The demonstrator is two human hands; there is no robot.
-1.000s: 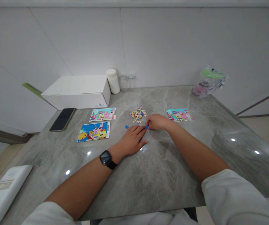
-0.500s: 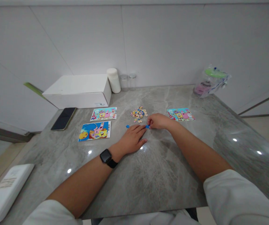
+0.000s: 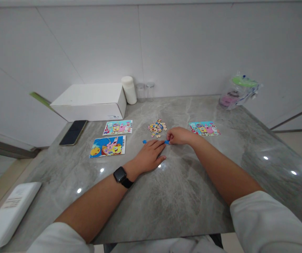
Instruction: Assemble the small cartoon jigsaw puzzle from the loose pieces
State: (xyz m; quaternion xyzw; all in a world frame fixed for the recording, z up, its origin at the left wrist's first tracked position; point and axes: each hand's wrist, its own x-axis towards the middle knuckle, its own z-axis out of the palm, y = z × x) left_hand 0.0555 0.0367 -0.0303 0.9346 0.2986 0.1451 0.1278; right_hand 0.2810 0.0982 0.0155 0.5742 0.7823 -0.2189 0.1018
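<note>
Flat on the table lies my left hand point(image 3: 150, 155), fingers stretched out over a row of blue puzzle pieces. One blue piece point(image 3: 144, 141) shows past the fingers on the left; the middle of the row is hidden. My right hand point(image 3: 177, 136) is closed in a pinch on a blue puzzle piece point(image 3: 167, 142) just beyond the left fingertips. Whether that piece is joined to the others I cannot tell. A small heap of mixed puzzle pieces point(image 3: 157, 128) lies behind both hands.
Two cartoon picture cards point(image 3: 118, 127) point(image 3: 108, 146) lie on the left, another picture card point(image 3: 205, 128) on the right. Farther left are a phone point(image 3: 73, 133), a white box point(image 3: 87, 102) and a white device point(image 3: 11, 214). A white bottle point(image 3: 129, 90), glass jars point(image 3: 150, 92) and a bagged container point(image 3: 239, 93) stand at the back.
The whole view has shifted slightly to the right. Both hands keep nearly the same pose over the blue pieces.
</note>
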